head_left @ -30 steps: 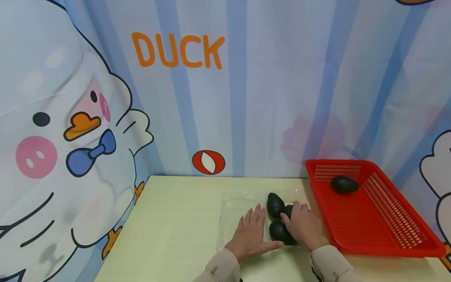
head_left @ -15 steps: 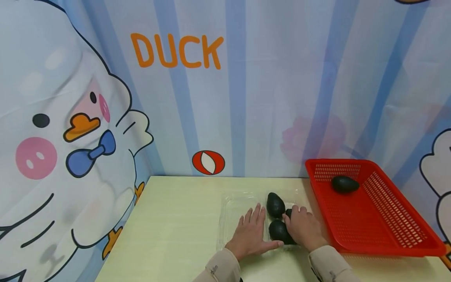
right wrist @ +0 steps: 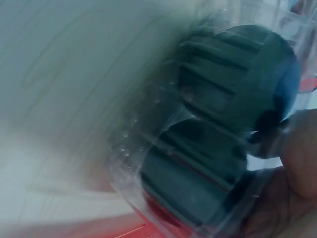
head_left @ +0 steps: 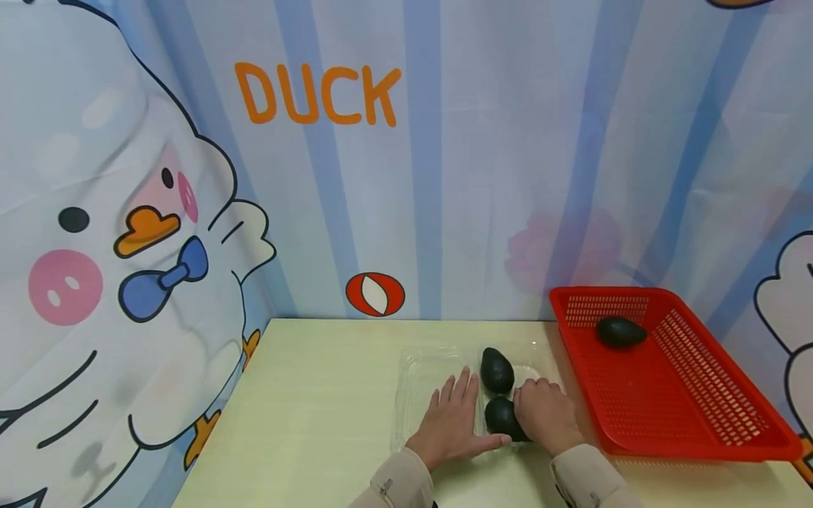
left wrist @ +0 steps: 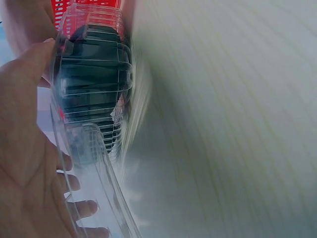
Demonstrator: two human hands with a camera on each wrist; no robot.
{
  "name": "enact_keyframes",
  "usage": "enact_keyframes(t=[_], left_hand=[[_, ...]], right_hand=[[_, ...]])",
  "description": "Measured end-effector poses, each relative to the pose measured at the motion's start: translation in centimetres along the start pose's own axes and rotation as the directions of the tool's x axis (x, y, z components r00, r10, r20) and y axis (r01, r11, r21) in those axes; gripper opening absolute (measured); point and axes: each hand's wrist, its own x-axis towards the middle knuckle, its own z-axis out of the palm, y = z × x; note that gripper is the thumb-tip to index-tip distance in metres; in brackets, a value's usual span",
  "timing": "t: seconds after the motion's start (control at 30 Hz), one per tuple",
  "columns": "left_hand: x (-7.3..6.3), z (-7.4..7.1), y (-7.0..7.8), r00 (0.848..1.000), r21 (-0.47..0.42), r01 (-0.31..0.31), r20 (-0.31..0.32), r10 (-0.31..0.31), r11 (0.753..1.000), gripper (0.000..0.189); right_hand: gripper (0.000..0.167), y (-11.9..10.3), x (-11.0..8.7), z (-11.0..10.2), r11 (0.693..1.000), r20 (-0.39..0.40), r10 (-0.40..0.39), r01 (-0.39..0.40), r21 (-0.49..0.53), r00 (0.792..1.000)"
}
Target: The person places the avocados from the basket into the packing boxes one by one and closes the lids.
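Note:
A clear plastic clamshell box point(head_left: 434, 360) lies open on the table, its lid side to the left. Two dark green avocados, one farther back point(head_left: 497, 370) and one nearer point(head_left: 503, 418), sit in its right half. My left hand point(head_left: 447, 423), fingers straight and spread, rests on the box at the lid side; the left wrist view shows its palm along the clear rim point(left wrist: 99, 183). My right hand point(head_left: 547, 416) has its fingers curled over another avocado at the right of the box, hidden beneath it in the head view. Through the plastic, the right wrist view shows avocados point(right wrist: 198, 173) close to that hand.
A red plastic basket point(head_left: 667, 395) with slotted sides stands right of the box, holding one avocado point(head_left: 621, 332). The pale yellow table point(head_left: 305, 409) extends to the left. Behind it hangs a blue striped curtain point(head_left: 470, 176) with duck prints.
My right hand has shifted slightly down and its fingers have drawn in over the avocado, which was partly visible before. The left hand stays in place.

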Motion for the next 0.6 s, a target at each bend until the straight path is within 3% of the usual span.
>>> enact_keyframes(t=[0.2, 0.4, 0.6], left_hand=[[0.2, 0.5, -0.2, 1.000, 0.004, -0.003, -0.002, 0.003, 1.000, 0.116], [0.4, 0.6, -0.3, 1.000, 0.009, 0.003, 0.005, -0.003, 1.000, 0.116], [0.4, 0.7, -0.2, 1.000, 0.013, 0.011, 0.010, -0.011, 1.000, 0.117]], right_hand=[[0.033, -0.3, -0.6, -0.5, 1.000, -0.036, -0.005, 0.004, -0.009, 0.999], [0.032, -0.4, -1.2, -1.8, 0.997, -0.117, -0.063, 0.058, -0.045, 0.991], [0.032, -0.1, -1.4, -5.9, 0.996, -0.150, -0.073, 0.080, 0.045, 0.986]])
